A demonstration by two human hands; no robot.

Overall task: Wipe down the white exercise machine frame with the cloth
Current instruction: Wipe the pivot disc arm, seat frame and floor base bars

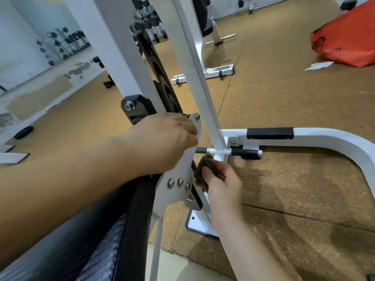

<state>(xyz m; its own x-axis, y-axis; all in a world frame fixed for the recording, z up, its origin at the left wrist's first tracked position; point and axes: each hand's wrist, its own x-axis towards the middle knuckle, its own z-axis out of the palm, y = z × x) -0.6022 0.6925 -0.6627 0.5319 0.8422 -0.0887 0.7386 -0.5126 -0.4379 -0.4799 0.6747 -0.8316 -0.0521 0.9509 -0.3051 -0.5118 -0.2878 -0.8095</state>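
both hands are clamped, none spread. the left hand (168,138) reaches in from eight o'clock on a bare, nearly straight forearm, knuckles up, fingers curled over the top edge of a flat grey-white metal plate (174,197) studded with round bolts. the right hand (221,179) comes up from five o'clock, fingers and thumb bunched round a rough brownish cloth (203,173), pressing it against the plate's far edge just under a thin cross peg (245,152) with black grips. the cloth sits at five o'clock from the left hand. the frame (199,82) is smooth white painted tube, its base curving round at three o'clock under a ribbed black pad (269,133). a dark coil spring (160,72) climbs toward twelve o'clock. the floor (294,94) is speckled tan matting.
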